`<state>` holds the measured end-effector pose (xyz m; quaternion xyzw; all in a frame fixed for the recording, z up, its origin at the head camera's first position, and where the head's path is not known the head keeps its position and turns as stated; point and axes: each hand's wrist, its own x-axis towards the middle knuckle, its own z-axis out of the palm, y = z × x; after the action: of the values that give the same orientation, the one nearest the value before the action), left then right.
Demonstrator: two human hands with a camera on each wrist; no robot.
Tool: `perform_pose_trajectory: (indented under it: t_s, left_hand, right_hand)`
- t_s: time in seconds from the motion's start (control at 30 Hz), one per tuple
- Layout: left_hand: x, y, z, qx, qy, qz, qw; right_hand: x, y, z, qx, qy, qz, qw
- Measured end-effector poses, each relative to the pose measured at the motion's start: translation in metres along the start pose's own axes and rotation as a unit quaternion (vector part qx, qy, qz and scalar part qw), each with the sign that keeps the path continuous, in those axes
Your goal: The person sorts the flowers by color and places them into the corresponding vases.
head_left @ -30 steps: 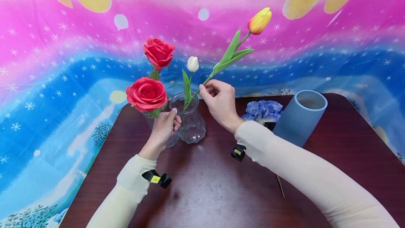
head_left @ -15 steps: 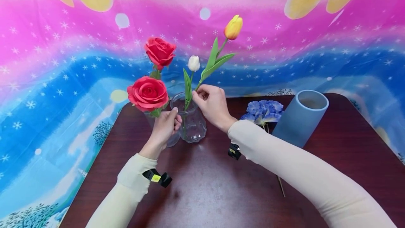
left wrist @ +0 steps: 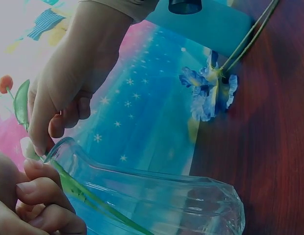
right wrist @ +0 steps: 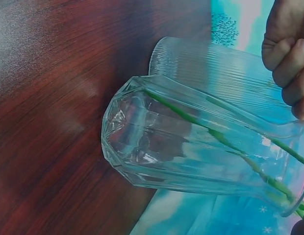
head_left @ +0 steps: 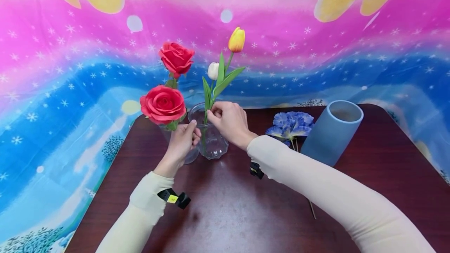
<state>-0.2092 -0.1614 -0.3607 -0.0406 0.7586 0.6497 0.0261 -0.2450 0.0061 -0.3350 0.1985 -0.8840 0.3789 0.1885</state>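
- The table [head_left: 386, 159] is dark wood; everything stands or lies toward its far half.
- A blue vase [head_left: 332, 134] stands well off to the right, with a blue flower [head_left: 291, 123] lying flat just beside it.
- Two red roses [head_left: 163, 104] stand in a ribbed glass [right wrist: 211, 63] that touches the clear vase [head_left: 211, 139] on its left.
- The clear vase stands upright at mid-table and already holds a white tulip [head_left: 213, 70].
- The right hand [head_left: 226, 122] hovers at the vase mouth, fingers pinched on the stem of the yellow tulip [head_left: 237, 40], whose lower stem is already inside the glass.
- The left hand [head_left: 183, 141] steadies the clear vase, fingers curled round its neck.
- Step in hand, as I judge it: seating the yellow tulip.
- The next move probably calls for easing the stem to the bottom, then loosening the pinch without tipping the vase.
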Motion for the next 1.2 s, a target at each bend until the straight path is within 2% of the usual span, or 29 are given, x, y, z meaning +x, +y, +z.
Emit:
perform_pose_trajectory:
  t_s: [0.43, 0.8, 1.2]
  left_hand:
    - [0.001, 0.0, 0.0, -0.008, -0.006, -0.004, 0.9999]
    - [0.001, 0.0, 0.0, -0.012, -0.003, 0.006, 0.9999]
    - [0.001, -0.001, 0.0, -0.01, -0.003, 0.01, 0.9999]
  right_hand:
    - [0.003, -0.005, 0.003, -0.068, -0.062, 0.008, 0.996]
    - [0.006, -0.01, 0.001, -0.078, -0.094, 0.02, 0.992]
    - [0.005, -0.011, -0.001, -0.068, -0.1, 0.034, 0.992]
